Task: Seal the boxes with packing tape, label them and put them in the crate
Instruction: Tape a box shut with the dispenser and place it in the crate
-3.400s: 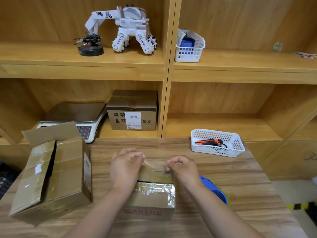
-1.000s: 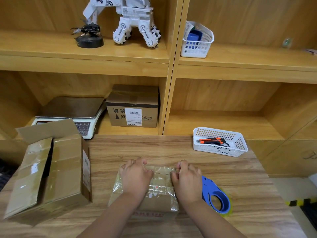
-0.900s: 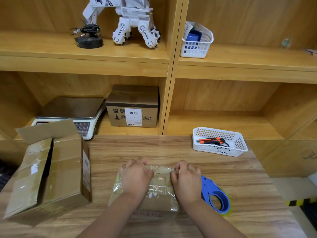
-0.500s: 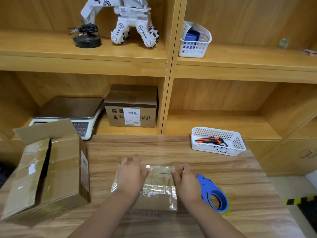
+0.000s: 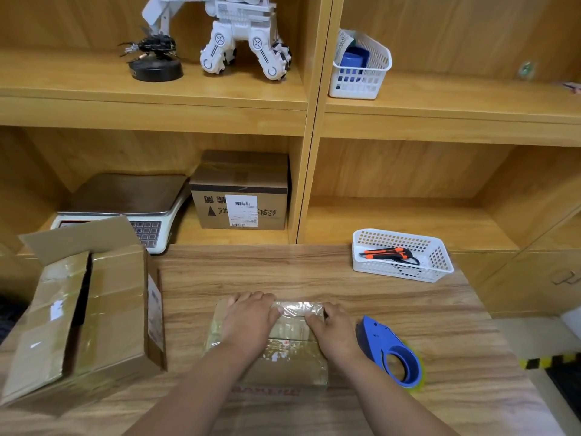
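Note:
A small cardboard box (image 5: 290,357) covered in shiny clear tape sits on the wooden table (image 5: 314,272) in front of me. My left hand (image 5: 250,322) lies flat on its left top, fingers reaching the far edge. My right hand (image 5: 334,330) presses on the right top, fingers pointing left over the tape strip (image 5: 298,309). A blue tape dispenser (image 5: 391,354) lies on the table just right of the box. A larger cardboard box (image 5: 85,313) with loose top flaps stands at the left.
A white basket (image 5: 435,262) holding an orange and black utility knife (image 5: 386,253) stands at the table's far right. Behind, shelves hold a weighing scale (image 5: 125,209), a labelled box (image 5: 240,193), a toy robot (image 5: 232,33) and another white basket (image 5: 361,70).
Both hands slid from the box's far edge onto its top, smoothing the tape down. The box now lies flat instead of tilted. The view tipped down slightly.

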Motion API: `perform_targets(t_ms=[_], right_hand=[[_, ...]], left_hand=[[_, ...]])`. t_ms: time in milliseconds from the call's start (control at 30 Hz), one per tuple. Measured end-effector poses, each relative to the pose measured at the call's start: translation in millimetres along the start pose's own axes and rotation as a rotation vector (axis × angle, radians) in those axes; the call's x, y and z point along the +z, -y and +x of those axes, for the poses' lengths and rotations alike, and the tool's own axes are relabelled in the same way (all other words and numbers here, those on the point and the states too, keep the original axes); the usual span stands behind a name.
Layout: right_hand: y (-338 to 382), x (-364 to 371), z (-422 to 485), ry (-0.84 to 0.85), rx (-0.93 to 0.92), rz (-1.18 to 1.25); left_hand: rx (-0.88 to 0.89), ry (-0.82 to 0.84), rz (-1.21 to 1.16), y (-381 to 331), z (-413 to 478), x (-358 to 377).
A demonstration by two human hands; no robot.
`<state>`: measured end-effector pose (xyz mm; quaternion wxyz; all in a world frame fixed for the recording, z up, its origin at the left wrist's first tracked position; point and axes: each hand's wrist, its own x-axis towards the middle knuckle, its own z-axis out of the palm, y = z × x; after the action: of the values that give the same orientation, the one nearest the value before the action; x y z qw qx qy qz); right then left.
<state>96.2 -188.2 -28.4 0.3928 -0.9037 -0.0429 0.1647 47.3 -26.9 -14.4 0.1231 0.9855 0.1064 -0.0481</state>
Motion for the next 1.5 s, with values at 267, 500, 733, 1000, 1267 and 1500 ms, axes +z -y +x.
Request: perform_targets(t_ms=[267, 500, 733, 1000, 1267, 1500], right_hand=[[8, -2, 5, -0.005, 0.142, 0.206], [14, 0, 6, 0.001, 0.128, 0.217], [-1, -6, 11, -0.107, 0.18, 0.46], [7, 5, 0, -0.235, -0.327, -0.025], [12, 2, 4, -0.125, -0.284, -0.127], [1, 0, 6, -0.091, -0.161, 0.123]], left_hand=[[-0.07, -0.027, -0.009, -2, 4, -2], [-0.114, -0.039, 0.0, -5, 8, -4], [-0.173, -0.101, -0.454, 1, 7, -11], [-0.051, -0.113, -0.549, 3, 0, -11], [-0.042, -0.082, -0.42, 2, 2, -9], [-0.067, -0.109, -0.427, 2, 2, -10]])
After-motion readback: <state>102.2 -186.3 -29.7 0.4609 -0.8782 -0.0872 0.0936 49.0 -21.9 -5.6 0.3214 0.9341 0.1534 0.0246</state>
